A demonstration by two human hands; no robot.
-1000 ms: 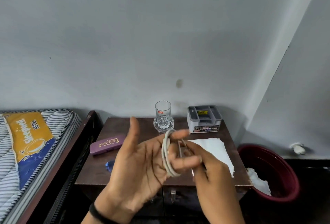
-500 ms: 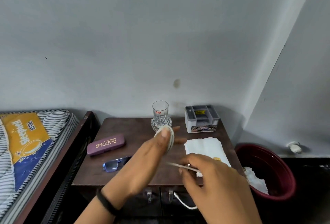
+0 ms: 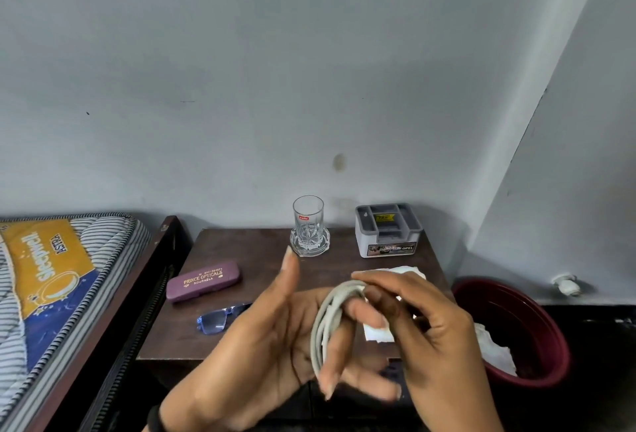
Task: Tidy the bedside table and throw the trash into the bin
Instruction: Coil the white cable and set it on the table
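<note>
Where the grey wall meets the corner, I see a dark wooden bench (image 3: 261,335) standing between a bed with a striped mattress (image 3: 51,294) on its left and a maroon bin (image 3: 516,335) on the floor at its right, crumpled white paper (image 3: 495,349) lying inside the bin. At the back of the bench a clear glass (image 3: 308,225) stands upright, with a grey organiser box (image 3: 389,230) well to its right. A purple spectacle case (image 3: 203,281) lies nearer the left edge, blue glasses (image 3: 216,319) just in front of it, and a white tissue (image 3: 378,331) lies partly hidden behind my hands. My left hand (image 3: 275,338) is raised palm-up, fingers spread, with a white cable (image 3: 323,325) looped around them. My right hand (image 3: 423,321) pinches the top of that coil between thumb and fingertips.
</note>
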